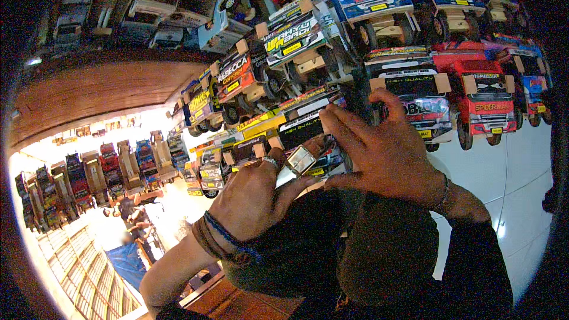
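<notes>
My left hand (246,195), with bands round its wrist, is closed on a small shiny rectangular piece (301,161) with a gold-toned rim, whose kind I cannot make out. The thumb lies along its near side. My right hand (385,151) is just right of it, fingers curved and spread apart, thumb low and fingertips high. Between and beyond the hands is a toy truck (300,129) with a dark windscreen and a pale strip above it. Whether the right fingertips touch this truck I cannot tell. My hands hide its lower front.
Rows of toy trucks surround my hands: a red one (487,98) at right, a blue one (374,1) beyond, an orange-and-black one (234,78) at left. More trucks (109,163) line the bright far left, near a person (137,225). White floor tiles (474,169) lie at right.
</notes>
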Motion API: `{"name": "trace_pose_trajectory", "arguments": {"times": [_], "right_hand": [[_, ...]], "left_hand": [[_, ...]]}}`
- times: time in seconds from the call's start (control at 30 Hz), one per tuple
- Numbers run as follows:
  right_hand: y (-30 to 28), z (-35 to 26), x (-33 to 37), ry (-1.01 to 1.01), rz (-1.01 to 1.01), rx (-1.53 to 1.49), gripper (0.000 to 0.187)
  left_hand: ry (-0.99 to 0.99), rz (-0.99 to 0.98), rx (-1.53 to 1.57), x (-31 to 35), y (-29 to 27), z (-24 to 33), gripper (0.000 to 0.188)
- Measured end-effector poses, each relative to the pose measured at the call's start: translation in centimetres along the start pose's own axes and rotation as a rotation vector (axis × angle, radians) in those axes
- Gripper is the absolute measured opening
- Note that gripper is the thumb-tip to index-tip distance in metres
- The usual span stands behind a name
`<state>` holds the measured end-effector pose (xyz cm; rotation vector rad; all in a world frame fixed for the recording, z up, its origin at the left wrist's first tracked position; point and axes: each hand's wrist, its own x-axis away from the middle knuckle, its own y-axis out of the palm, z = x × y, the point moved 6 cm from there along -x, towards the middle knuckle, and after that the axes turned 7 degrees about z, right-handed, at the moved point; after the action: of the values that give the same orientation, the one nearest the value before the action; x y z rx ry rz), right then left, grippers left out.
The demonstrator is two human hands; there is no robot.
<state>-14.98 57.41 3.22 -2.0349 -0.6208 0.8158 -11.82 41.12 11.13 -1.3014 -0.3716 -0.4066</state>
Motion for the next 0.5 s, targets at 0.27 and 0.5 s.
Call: {"name": "trace_pose_trajectory", "arguments": {"times": [0.27, 0.5], "right_hand": [[-0.4, -0.1, -0.1, 0.020, 0.053, 0.029, 0.098], [-0.7, -0.3, -0.2, 0.003, 0.075, 0.006, 0.096]], "left_hand": [[-0.054, 0.189, -0.032, -0.3, 1.1, -1.2, 0.061], [0.012, 0.254, -0.109, -0.5, 2.1, -1.8, 0.058]]}}
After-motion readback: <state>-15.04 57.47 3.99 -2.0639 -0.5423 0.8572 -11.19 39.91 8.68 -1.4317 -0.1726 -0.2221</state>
